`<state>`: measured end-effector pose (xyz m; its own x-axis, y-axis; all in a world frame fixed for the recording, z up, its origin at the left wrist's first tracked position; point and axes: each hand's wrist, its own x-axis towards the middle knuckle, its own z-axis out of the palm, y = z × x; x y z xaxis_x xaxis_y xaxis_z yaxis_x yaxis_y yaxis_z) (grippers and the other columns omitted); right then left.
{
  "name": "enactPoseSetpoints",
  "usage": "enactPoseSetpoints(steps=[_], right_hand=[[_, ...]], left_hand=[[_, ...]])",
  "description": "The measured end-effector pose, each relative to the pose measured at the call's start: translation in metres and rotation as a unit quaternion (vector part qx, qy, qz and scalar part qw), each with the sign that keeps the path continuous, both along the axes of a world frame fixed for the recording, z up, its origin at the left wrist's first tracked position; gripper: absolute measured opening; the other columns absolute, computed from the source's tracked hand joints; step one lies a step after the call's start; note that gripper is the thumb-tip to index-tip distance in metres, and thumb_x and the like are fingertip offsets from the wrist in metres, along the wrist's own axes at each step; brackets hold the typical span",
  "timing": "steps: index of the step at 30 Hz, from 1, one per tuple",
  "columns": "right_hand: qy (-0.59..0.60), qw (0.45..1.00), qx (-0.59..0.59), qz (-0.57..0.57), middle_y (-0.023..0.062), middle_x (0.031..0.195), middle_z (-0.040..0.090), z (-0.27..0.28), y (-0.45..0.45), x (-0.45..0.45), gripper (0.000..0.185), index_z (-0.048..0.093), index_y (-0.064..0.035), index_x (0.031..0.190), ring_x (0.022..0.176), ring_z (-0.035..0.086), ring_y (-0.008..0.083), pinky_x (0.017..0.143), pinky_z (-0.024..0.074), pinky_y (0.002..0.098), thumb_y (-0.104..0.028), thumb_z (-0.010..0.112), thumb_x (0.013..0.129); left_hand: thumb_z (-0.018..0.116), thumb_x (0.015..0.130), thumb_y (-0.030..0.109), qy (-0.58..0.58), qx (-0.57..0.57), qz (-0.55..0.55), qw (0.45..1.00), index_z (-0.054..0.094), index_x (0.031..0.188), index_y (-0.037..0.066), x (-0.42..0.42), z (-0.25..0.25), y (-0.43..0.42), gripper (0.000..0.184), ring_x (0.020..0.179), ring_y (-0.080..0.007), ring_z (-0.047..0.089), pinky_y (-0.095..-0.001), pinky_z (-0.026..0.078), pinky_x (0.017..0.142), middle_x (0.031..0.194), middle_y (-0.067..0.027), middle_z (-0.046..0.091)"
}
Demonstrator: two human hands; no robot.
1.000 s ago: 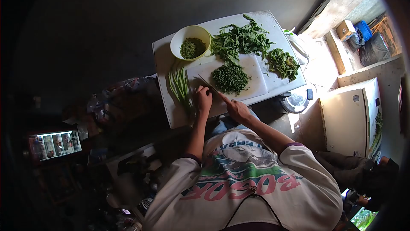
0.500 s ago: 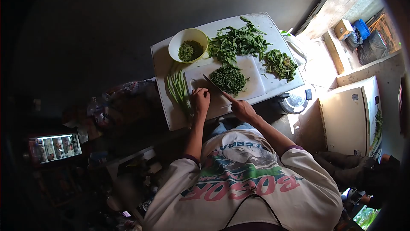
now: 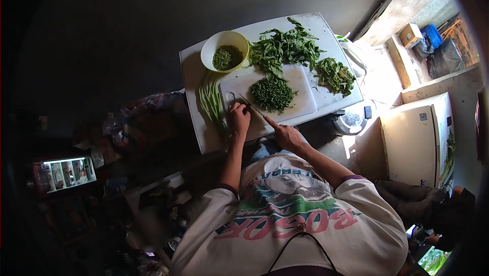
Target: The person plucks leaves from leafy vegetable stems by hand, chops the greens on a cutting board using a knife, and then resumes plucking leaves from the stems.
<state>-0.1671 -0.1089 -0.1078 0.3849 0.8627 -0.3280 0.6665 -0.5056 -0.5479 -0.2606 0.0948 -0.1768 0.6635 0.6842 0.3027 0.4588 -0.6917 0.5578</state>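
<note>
My right hand (image 3: pixel 289 136) grips a kitchen knife (image 3: pixel 253 106) by its handle. The blade slants up and left across a white cutting board (image 3: pixel 305 90), beside the fingers of my left hand (image 3: pixel 238 118). Those fingers are curled down on the board's left part; what they press, if anything, is hidden. A mound of finely chopped green leaves (image 3: pixel 272 94) lies on the board to the right of the blade. Left of the board rests a bunch of long green stems (image 3: pixel 210 103), its lower end partly behind my left hand.
A pale yellow-green bowl (image 3: pixel 208 58) with chopped greens stands at the table's (image 3: pixel 191 64) back left. Whole leafy greens (image 3: pixel 288 46) spread behind the board, and a smaller leafy pile (image 3: pixel 334 77) lies right. A lidded container (image 3: pixel 352 122) stands beyond the table's right edge.
The knife has shifted slightly left and down, away from the chopped mound and nearer my left hand. My right hand moved a little with it. My left hand stays almost in place.
</note>
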Motion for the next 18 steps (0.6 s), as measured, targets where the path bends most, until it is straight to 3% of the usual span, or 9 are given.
enactPoseSetpoints(steps=[7, 18], right_hand=[[-0.029, 0.997, 0.072, 0.014, 0.0211, 0.085, 0.068, -0.021, 0.023, 0.002, 0.085, 0.014, -0.0363, 0.158, 0.072, 0.068, 0.0397, 0.065, 0.0544, 0.0516, -0.008, 0.052, 0.087], [-0.03, 0.999, 0.039, -0.014, 0.0215, 0.081, 0.067, -0.005, 0.009, 0.014, 0.086, 0.016, -0.0345, 0.158, 0.066, 0.067, 0.0394, 0.061, 0.0528, 0.0512, -0.009, 0.055, 0.086]], left_hand=[[0.071, 0.073, 0.007, 0.037, 0.011, -0.008, 0.999, 0.071, 0.086, 0.001, -0.002, 0.004, 0.0, 0.015, 0.089, -0.0353, 0.059, -0.0442, 0.05, 0.081, 0.09, -0.0133, 0.065], [0.071, 0.074, 0.007, -0.043, -0.022, 0.01, 0.999, 0.074, 0.089, 0.003, -0.001, -0.004, 0.0, 0.016, 0.087, -0.0329, 0.063, -0.0417, 0.052, 0.08, 0.09, -0.0121, 0.07]])
